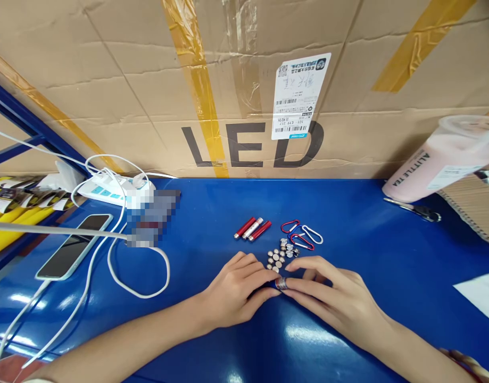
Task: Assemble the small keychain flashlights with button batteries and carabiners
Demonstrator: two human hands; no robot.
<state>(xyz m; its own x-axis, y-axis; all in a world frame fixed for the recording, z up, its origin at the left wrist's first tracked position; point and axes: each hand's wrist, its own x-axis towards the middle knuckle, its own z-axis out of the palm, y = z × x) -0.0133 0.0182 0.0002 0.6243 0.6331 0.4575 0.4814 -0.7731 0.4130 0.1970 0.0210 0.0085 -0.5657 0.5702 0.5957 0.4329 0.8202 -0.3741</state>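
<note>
Near the middle of the blue table, both hands meet at a small blue tube (pixel 273 284) with a silvery, ridged end. Thumb and fingers of my left hand (pixel 244 287) are closed on its blue part, hiding most of it. My right hand (pixel 332 292) pinches the silvery end from the other side; whether that end is a stack of button cells, I cannot tell. Just beyond the fingertips lies a pile of silver button cells (pixel 276 257), with small metal caps (pixel 289 248) beside it. Three small penlights (pixel 253 229), two red and one silver, lie farther back, left of several red, white and blue carabiners (pixel 302 234).
A large cardboard box (pixel 140 80) walls off the back. On the left are a phone (pixel 74 247), a white power strip (pixel 104 189) and looping cables (pixel 166 271). A pink drink cup (pixel 439 159), a key (pixel 412 207) and white paper (pixel 479 298) are on the right.
</note>
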